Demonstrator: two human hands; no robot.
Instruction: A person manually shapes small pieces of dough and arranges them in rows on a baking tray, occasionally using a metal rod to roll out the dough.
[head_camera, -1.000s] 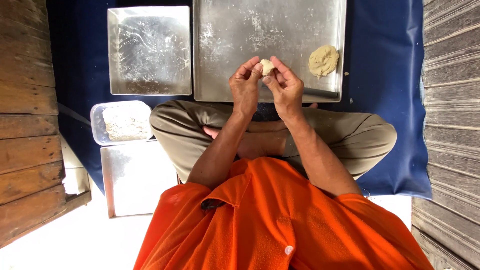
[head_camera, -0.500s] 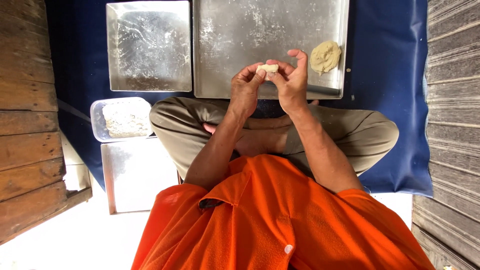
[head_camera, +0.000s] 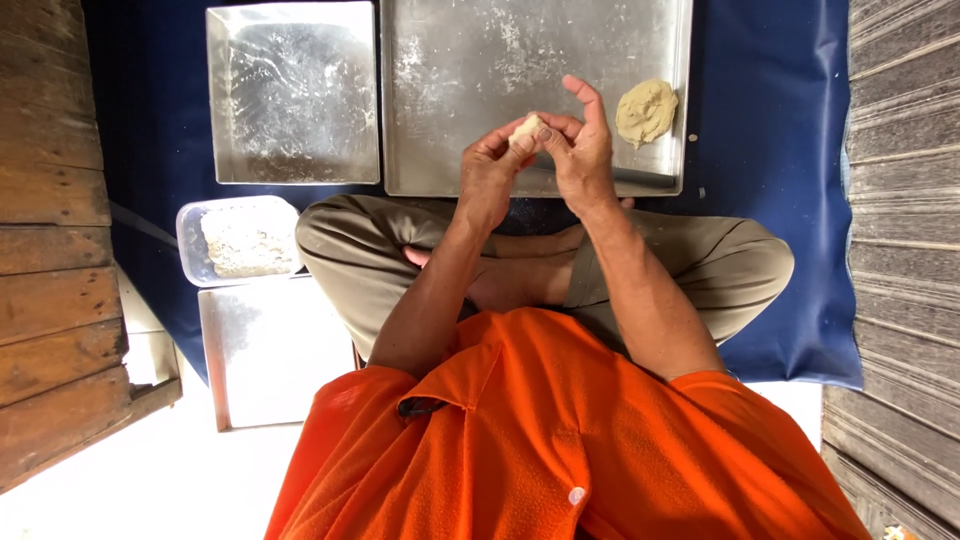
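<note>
I sit cross-legged on a dark blue plastic floor mat (head_camera: 790, 200), both forearms raised in front of my orange shirt (head_camera: 560, 450), elbows bent and wrists brought together above my knees. My left hand (head_camera: 487, 175) and right hand (head_camera: 580, 150) meet at the fingertips, and between them they pinch a small pale lump of dough (head_camera: 525, 130), held in the air over the near edge of the large rectangular floured metal tray (head_camera: 470, 70). My left hand's fingers curl in around the lump; my right hand grips it with thumb and first fingers, while one finger stands up straight and free. On the right part of that same tray lies a flattened round beige disc of dough (head_camera: 646, 110), well apart from my hands. Just beside it, to the left, sits a smaller square metal tray (head_camera: 292, 95) dusted with flour. Near my left knee stands a clear plastic tub of white flour (head_camera: 240, 240), and below it lies a flat pale rectangular board (head_camera: 270, 350). Weathered wooden planks (head_camera: 50, 250) run along the left side
</note>
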